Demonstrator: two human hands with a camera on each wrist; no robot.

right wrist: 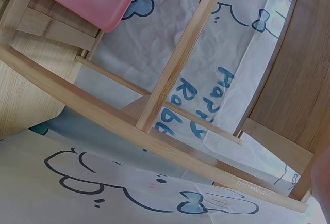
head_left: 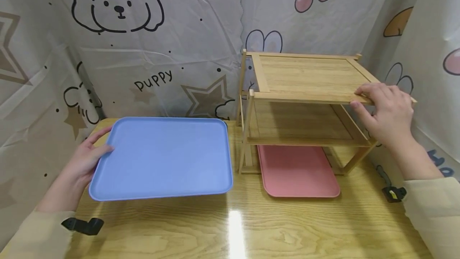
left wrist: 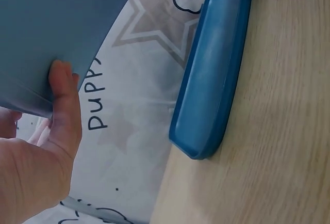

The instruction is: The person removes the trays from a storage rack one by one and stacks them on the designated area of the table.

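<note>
My left hand (head_left: 84, 161) grips a light blue rectangular tray (head_left: 163, 157) by its left edge, thumb over the rim. That tray is tilted and held above the table; the left wrist view shows its underside with the fingers (left wrist: 64, 92) against it. A darker blue tray (left wrist: 211, 69) lies on the table below, mostly hidden in the head view. With my right hand (head_left: 388, 111) I hold the front right corner of a wooden tiered shelf (head_left: 309, 75), thumb at the front edge and fingers on top. A pink tray (head_left: 298, 171) sits in its lowest level, front end jutting out.
The wood-grain table (head_left: 280, 227) carries the shelf on its right side. A printed curtain (head_left: 201, 19) hangs close behind and at both sides. Slim side rails (right wrist: 180, 53) of the shelf show in the right wrist view.
</note>
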